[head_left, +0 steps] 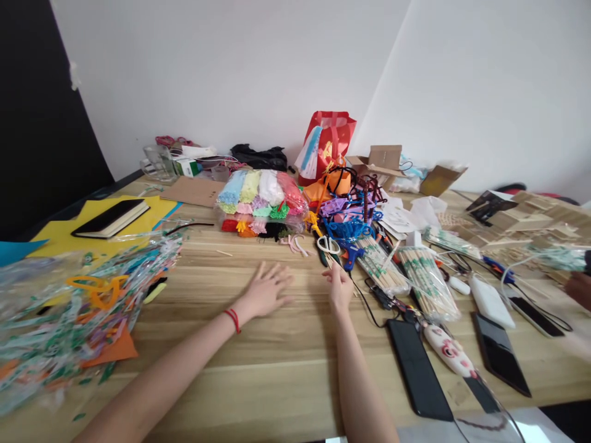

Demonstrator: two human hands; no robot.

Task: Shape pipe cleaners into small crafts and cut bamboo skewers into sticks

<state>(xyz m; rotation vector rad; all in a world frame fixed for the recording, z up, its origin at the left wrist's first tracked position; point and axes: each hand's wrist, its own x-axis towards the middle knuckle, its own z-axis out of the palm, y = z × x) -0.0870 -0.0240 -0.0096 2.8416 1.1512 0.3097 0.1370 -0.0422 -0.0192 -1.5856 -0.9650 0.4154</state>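
My left hand point(265, 290) lies flat on the wooden table point(258, 381), palm down with its fingers spread, and a red cord is round that wrist. Close to the middle, my right hand point(339, 290) has its thumb and fingers pinched together; what they hold, if anything, is too small to tell. Just beyond those fingertips are a pale ring-shaped loop point(329, 245) and some thin light sticks point(333, 261). A blue glue gun point(353, 255) rests a little to the right of them. Short pink and white fuzzy stem pieces point(300, 245) lie ahead, between the two hands.
Bagged coloured pipe cleaners point(263, 200) stand ahead, beside a tangled pile point(348, 212) and a red bag point(335, 138). Plastic scraps point(92, 307) cover the left. To the right are bagged wooden sticks point(427, 280), a black phone point(418, 369), cables, and another person's hand point(579, 288).
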